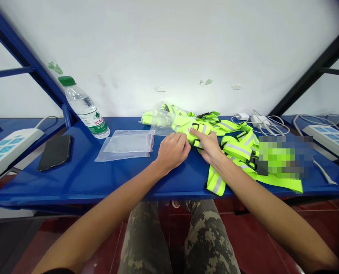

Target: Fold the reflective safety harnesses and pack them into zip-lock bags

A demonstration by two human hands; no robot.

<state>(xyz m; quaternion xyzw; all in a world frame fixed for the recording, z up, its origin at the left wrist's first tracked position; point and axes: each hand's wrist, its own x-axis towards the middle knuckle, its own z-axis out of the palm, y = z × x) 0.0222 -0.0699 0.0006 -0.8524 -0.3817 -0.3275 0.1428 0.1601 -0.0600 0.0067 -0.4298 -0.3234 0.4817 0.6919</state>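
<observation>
- The left hand point(172, 151) is curled shut, pinching the folded end of the reflective strap point(197, 131). The right hand point(211, 147) lies flat with fingers out, pressing it onto the desk point(101, 179).
- This looks like folding the strap compact. The next move calls for keeping the folds pinned; clear zip bags point(126, 145) lie near, to the left.

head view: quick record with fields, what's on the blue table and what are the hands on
surface: blue table
left hand: fingers curled, pinching the edge of the hi-vis straps
right hand: fingers laid flat on the same straps
left of hands: clear zip bags, phone, water bottle, power strip
back right: chargers and cables
</observation>
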